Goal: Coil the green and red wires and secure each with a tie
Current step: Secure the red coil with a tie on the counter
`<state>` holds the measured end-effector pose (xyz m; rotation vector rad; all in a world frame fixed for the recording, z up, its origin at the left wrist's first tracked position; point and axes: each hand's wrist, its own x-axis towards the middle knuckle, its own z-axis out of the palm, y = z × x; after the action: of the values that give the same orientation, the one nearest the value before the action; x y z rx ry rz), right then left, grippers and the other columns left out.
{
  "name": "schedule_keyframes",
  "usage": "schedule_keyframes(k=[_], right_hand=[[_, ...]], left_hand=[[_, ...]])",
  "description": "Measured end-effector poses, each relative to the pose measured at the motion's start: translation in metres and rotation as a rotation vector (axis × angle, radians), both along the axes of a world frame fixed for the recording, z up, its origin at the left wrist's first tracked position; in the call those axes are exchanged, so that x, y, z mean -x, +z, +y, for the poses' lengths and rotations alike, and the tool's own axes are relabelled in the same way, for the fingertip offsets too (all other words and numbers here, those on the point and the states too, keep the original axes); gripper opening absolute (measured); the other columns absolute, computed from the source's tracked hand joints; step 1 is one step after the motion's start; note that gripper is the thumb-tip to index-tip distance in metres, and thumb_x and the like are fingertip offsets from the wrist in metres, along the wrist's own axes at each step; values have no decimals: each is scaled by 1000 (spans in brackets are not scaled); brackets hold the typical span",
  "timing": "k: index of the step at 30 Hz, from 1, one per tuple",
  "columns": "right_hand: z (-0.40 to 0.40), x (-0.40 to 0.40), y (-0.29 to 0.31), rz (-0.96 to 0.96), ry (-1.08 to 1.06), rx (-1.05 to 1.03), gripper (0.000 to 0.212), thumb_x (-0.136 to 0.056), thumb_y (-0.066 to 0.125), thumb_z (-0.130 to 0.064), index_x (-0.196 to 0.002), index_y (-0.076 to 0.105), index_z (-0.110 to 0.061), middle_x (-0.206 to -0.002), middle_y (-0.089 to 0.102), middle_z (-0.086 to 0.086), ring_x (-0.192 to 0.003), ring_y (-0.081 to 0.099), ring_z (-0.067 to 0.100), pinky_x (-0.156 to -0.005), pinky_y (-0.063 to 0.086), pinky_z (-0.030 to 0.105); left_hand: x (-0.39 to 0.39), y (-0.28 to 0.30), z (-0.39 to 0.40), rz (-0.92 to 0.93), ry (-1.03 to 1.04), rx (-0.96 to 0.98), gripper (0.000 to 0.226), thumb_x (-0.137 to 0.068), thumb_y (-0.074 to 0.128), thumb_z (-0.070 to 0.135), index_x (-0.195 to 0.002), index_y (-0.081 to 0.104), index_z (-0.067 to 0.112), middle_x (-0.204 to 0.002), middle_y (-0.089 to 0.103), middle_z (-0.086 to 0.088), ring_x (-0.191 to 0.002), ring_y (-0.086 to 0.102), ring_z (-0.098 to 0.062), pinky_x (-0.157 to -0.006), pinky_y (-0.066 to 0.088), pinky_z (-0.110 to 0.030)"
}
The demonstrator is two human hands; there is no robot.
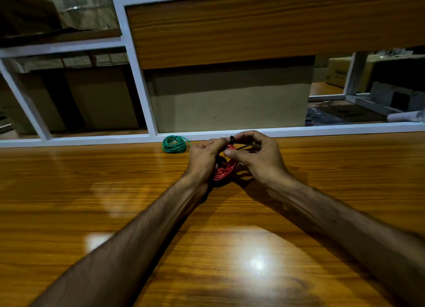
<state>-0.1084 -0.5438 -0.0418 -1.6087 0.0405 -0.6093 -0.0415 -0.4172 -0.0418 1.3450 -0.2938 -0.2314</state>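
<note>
Head view: both hands meet over the red wire coil [224,168], held just above the surface [115,191]. Left hand [203,158] grips the coil's left side, fingers curled round the bundle. Right hand [255,159] pinches the dark tie [241,146], whose strip runs from a small head at the coil's top toward the right fingers — tie looks looped but, by my reading, not yet cinched.

Risks: if the left grip slackens, the loops could spring apart before the tie bites; pulling the strip askew could catch only some turns.

Green wire coil [175,144] lies on the surface just left of the hands, near the back edge — whether it carries a tie I cannot tell. Behind stand white shelf frames [138,76] with cardboard boxes [230,104]. Nothing blocks the hands.
</note>
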Motion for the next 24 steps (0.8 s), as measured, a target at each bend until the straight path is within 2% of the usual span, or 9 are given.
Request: schedule_keyframes(k=[3,6,8,10,12,14,17,22,24], right_hand=[[2,1,0,-5,-5,-14,40,-75,88,-7,-108,68,-15,-112,71,3,-86,75,15,-71,65,37],[6,2,3,-22,-37,-79,52,-75,87,-5,-117,59,-17,-116,67,3,-84,75,16,-62,61,28],[7,2,4,-17,-67,-145,62,-74,88,-6,-122,51,-21,-114,66,3,-86,76,20,-57,60,29],[9,2,4,0,-86,-184,64,-74,89,-8,-123,50,-23,-109,69,4,-86,76,22,-58,62,35],[11,2,2,-1,-90,-210,53,-76,88,-9,-118,57,-16,-104,72,6,-87,76,22,-60,62,34],[14,2,1,-21,-102,-209,30,-80,84,-10,-105,66,-7,-99,74,8,-88,75,21,-58,59,26],[15,1,-1,-42,-93,-197,9,-89,76,-11,-93,71,-4,-93,75,7,-83,73,17,-59,57,24],[15,-4,-4,4,-117,-128,14,-97,67,-21,-100,77,-12,-95,77,-1,-93,74,20,-73,62,34],[15,-4,-3,20,-95,-99,18,-101,60,-21,-99,76,-13,-94,76,-2,-89,74,17,-69,60,29]], left_hand=[[0,-1,-1,-8,0,15,23,-83,81,31,-86,75,9,-90,64,-27,-83,56,-42,-73,46,-56],[0,0,-2,7,0,27,15,-86,79,26,-89,80,11,-86,68,-22,-77,58,-37,-72,51,-52],[0,-1,-3,11,26,36,12,-89,76,21,-92,80,9,-76,66,-16,-61,58,-28,-60,53,-34],[2,-2,-6,6,65,52,11,-91,74,16,-93,79,6,-67,64,-11,-48,53,-18,-45,44,-21],[3,-3,-8,19,100,68,11,-92,73,13,-94,79,4,-60,61,-7,-43,50,-13,-40,39,-18],[5,-3,-11,34,113,79,9,-92,73,13,-89,77,5,-55,59,-5,-39,50,-11,-39,38,-17],[7,-5,-13,36,119,86,14,-93,73,16,-80,73,10,-49,57,-2,-38,50,-10,-39,38,-17],[10,-7,-16,67,155,102,11,-93,74,20,-88,77,10,-60,65,-5,-42,53,-15,-44,45,-23],[9,-8,-17,56,169,105,12,-93,74,21,-89,77,10,-69,71,-7,-43,54,-15,-47,47,-25]])
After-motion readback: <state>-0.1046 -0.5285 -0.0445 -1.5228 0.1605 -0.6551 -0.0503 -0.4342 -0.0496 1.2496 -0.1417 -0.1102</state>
